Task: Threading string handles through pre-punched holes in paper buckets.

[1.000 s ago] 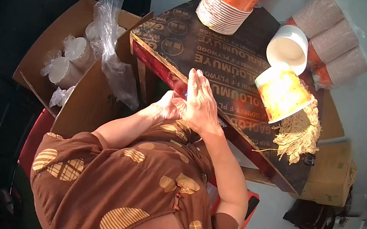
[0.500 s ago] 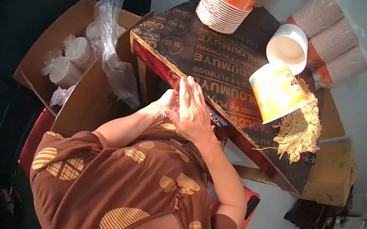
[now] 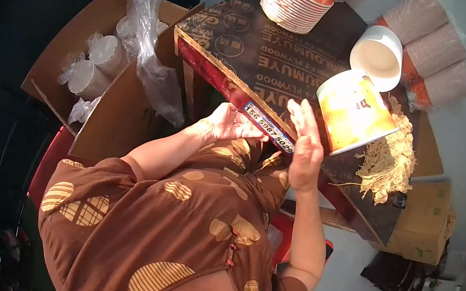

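Observation:
My right hand [image 3: 305, 147] is raised with its fingers stretched out and holds nothing. It is just left of an orange-yellow paper cup [image 3: 355, 112] that lies tilted on the dark plywood table top [image 3: 258, 59]. My left hand [image 3: 229, 124] rests at the table's near edge beside a small printed sticker [image 3: 269, 128], fingers loosely spread, nothing in it. A white cup [image 3: 379, 56] stands mouth up behind the tilted cup. A bundle of tan string [image 3: 390, 163] lies to the right of it.
A stack of orange paper cups [image 3: 296, 1] stands at the table's far edge, with sleeves of wrapped cups [image 3: 433, 55] at the far right. A cardboard box [image 3: 101, 59] of bagged white cups and a clear plastic bag [image 3: 152, 43] are on the left. Another carton [image 3: 423, 222] sits lower right.
My two hands were pressed together at the table's edge; now they are apart. The right hand has moved right, toward the tilted cup, while the left stayed by the edge.

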{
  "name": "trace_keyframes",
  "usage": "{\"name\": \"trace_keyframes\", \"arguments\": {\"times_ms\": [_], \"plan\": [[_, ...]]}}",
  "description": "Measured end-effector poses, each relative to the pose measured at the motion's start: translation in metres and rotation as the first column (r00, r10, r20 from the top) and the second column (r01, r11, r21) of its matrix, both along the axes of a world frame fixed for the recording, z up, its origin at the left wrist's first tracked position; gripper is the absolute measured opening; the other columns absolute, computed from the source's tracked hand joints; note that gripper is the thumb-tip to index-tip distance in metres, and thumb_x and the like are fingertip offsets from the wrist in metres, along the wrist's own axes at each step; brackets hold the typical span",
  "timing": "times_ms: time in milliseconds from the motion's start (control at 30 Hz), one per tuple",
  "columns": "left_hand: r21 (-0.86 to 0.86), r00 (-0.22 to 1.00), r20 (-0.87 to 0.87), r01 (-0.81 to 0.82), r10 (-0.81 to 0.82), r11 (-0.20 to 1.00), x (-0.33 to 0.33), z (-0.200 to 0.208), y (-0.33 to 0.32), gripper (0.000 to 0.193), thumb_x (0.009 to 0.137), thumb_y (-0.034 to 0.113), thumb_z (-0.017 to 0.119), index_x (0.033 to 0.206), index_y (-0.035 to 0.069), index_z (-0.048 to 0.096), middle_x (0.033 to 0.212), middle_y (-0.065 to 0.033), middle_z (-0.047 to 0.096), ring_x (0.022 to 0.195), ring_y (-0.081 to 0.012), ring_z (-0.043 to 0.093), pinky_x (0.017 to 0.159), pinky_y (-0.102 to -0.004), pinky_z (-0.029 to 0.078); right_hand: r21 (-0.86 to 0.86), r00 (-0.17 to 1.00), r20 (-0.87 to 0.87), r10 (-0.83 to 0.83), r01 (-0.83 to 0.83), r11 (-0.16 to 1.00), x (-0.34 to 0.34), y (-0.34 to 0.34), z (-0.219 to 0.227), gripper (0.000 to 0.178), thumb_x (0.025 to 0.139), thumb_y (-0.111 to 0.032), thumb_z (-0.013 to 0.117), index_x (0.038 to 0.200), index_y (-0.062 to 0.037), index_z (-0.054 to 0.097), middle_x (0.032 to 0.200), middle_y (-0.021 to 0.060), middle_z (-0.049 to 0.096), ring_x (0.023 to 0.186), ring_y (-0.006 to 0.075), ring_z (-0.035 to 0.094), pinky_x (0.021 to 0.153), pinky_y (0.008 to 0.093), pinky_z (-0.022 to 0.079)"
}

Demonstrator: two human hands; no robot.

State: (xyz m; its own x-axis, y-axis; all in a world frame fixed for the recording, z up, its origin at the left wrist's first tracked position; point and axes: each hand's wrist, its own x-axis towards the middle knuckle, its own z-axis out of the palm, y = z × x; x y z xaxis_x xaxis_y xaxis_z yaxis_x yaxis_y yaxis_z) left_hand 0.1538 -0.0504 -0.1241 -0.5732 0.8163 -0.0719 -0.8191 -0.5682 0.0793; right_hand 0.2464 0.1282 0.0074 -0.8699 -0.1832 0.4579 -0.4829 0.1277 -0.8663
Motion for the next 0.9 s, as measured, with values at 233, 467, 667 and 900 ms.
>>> {"name": "trace_keyframes", "arguments": {"times_ms": [233, 467, 667, 900], "plan": [[0.019, 0.994, 0.105, 0.005, -0.007, 1.0, -0.004, -0.024, -0.012, 0.061, 0.093, 0.021, 0.031, 0.133, -0.024, 0.026, 0.136, -0.0425, 0.035, 0.126, -0.0589, 0.037, 0.109, -0.0581, 0.034, -0.185, 0.994, 0.053, -0.092, 0.1, 0.978, -0.001, 0.016, 0.005, 0.06, 0.103, -0.041, 0.031, 0.139, 0.0065, 0.037, 0.132, 0.0234, 0.053, 0.121, 0.0301, 0.054, 0.106, 0.0409, 0.039], [-0.013, 0.979, 0.193, -0.063, 0.065, 0.998, 0.005, -0.023, -0.072, 0.062, 0.09, 0.025, 0.037, 0.128, -0.024, 0.033, 0.13, -0.0481, 0.036, 0.122, -0.0612, 0.039, 0.108, -0.0578, 0.036, -0.28, 0.998, 0.011, -0.065, 0.065, 0.958, 0.013, 0.028, 0.008, 0.064, 0.102, -0.045, 0.031, 0.134, 0.0092, 0.04, 0.131, 0.0269, 0.052, 0.121, 0.0356, 0.052, 0.105, 0.0449, 0.039], [-0.209, 0.82, -0.023, -0.563, 0.571, 0.8, -0.028, 0.028, -0.195, 0.064, 0.094, 0.029, 0.03, 0.135, -0.021, 0.024, 0.132, -0.0458, 0.036, 0.123, -0.0627, 0.036, 0.106, -0.061, 0.036, -0.273, 0.994, 0.062, -0.093, 0.107, 0.956, 0.031, 0.047, 0.008, 0.073, 0.101, -0.055, 0.027, 0.134, 0.008, 0.041, 0.13, 0.0248, 0.052, 0.123, 0.0363, 0.051, 0.106, 0.046, 0.038], [-0.308, 0.446, -0.407, -0.889, 0.797, 0.339, -0.056, 0.09, -0.329, 0.06, 0.095, 0.021, 0.024, 0.13, -0.028, 0.024, 0.138, -0.0443, 0.029, 0.129, -0.0575, 0.033, 0.111, -0.0566, 0.034, -0.233, 0.984, 0.057, -0.168, 0.177, 0.956, 0.047, 0.062, -0.004, 0.073, 0.102, -0.052, 0.024, 0.133, 0.0109, 0.042, 0.127, 0.0266, 0.055, 0.118, 0.0369, 0.055, 0.102, 0.0464, 0.042]]}}
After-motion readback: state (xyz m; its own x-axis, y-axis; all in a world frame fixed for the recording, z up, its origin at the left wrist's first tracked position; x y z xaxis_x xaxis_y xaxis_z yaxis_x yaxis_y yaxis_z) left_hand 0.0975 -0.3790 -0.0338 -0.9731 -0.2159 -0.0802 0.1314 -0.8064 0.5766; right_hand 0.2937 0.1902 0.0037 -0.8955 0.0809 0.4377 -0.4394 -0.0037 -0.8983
